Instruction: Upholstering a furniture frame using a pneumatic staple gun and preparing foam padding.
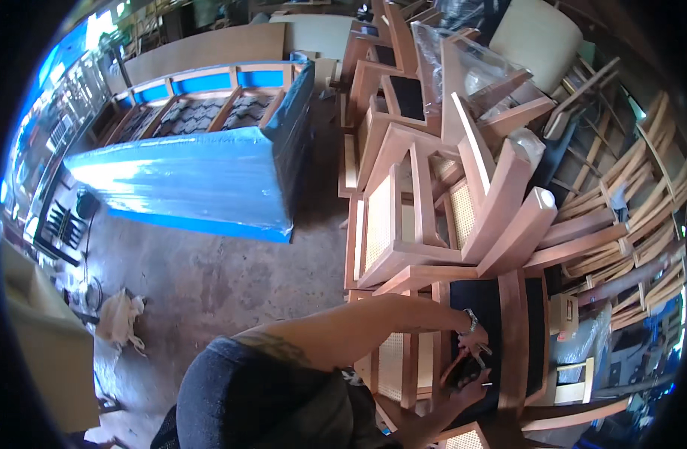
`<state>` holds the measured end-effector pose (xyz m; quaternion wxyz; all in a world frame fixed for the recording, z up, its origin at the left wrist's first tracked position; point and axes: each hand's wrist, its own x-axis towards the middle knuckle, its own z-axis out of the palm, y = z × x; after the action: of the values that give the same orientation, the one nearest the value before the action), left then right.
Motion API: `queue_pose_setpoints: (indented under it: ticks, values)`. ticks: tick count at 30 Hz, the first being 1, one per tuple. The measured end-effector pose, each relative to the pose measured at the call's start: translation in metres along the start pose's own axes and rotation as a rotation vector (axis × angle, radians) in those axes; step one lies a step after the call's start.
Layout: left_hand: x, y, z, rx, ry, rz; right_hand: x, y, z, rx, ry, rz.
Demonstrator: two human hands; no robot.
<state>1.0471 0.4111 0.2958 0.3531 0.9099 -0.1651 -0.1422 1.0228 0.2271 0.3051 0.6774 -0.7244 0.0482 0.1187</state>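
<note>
My left arm reaches across from the lower middle, a metal-banded watch on its wrist. My left hand is closed over a black panel in a brown wooden chair frame; what its fingers pinch is too small to make out. Just below it, my right hand is closed around a red-handled hand tool, perhaps pliers, partly hidden by the fingers. A bit of metal shows between the two hands. A small white piece sticks out by the right fingers. Both hands are close together above the black panel.
Stacked wooden chair frames with woven cane panels fill the middle and right. A sofa frame wrapped in blue and clear plastic stands at the left on the concrete floor. Bundled curved wood strips lie far right. A plastic bag sits left.
</note>
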Motion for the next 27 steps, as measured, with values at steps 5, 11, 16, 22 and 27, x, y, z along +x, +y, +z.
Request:
queue_pose_setpoints:
  ticks: [5, 11, 16, 22, 27]
  values:
    - [-0.005, -0.012, -0.021, 0.26, 0.172, -0.049, -0.005, -0.021, 0.012, 0.007, 0.016, 0.15]
    - [-0.029, -0.022, -0.026, 0.441, 0.589, -0.078, -0.066, -0.042, 0.04, 0.016, 0.006, 0.074]
    - [-0.135, -0.016, 0.017, -0.324, 0.892, 0.135, -0.121, -0.029, 0.096, -0.085, -0.36, -0.161]
    - [-0.392, 0.002, 0.108, -0.696, 1.01, -0.035, -0.226, 0.027, 0.228, -0.271, -1.076, -0.281]
    - [-0.572, 0.022, 0.184, -0.363, 1.603, -0.382, -0.399, 0.084, 0.333, -0.305, -1.568, -0.579]
